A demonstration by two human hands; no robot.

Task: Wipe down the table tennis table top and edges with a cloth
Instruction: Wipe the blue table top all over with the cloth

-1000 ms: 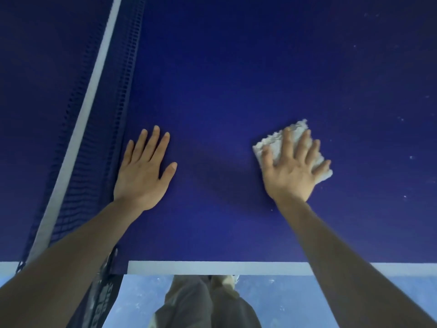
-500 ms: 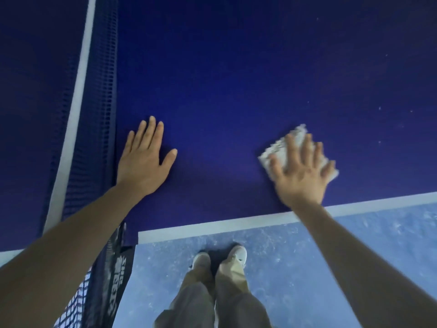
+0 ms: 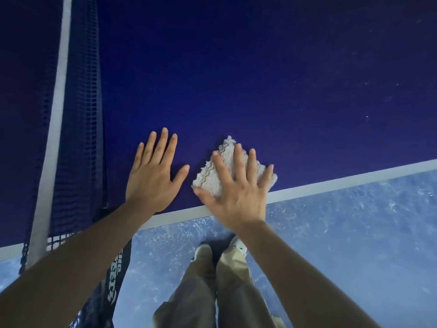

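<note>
A dark blue table tennis table (image 3: 260,79) fills the upper view, with a white line along its near edge (image 3: 343,183). A folded white cloth (image 3: 212,178) lies on the top close to that edge. My right hand (image 3: 238,188) presses flat on the cloth with fingers spread and straight, its heel over the white edge line. My left hand (image 3: 153,176) rests flat on the bare blue top just left of the cloth, fingers straight, thumb pointing toward the cloth.
The net (image 3: 82,126) with its white top band (image 3: 56,114) runs up the left side, its end strap (image 3: 115,280) hanging over the table edge. Below the edge are the speckled blue floor (image 3: 354,245) and my legs and shoes (image 3: 212,280).
My right hand has slid the cloth left and nearer the table edge, ending close beside my left hand. The left hand stays flat on the table.
</note>
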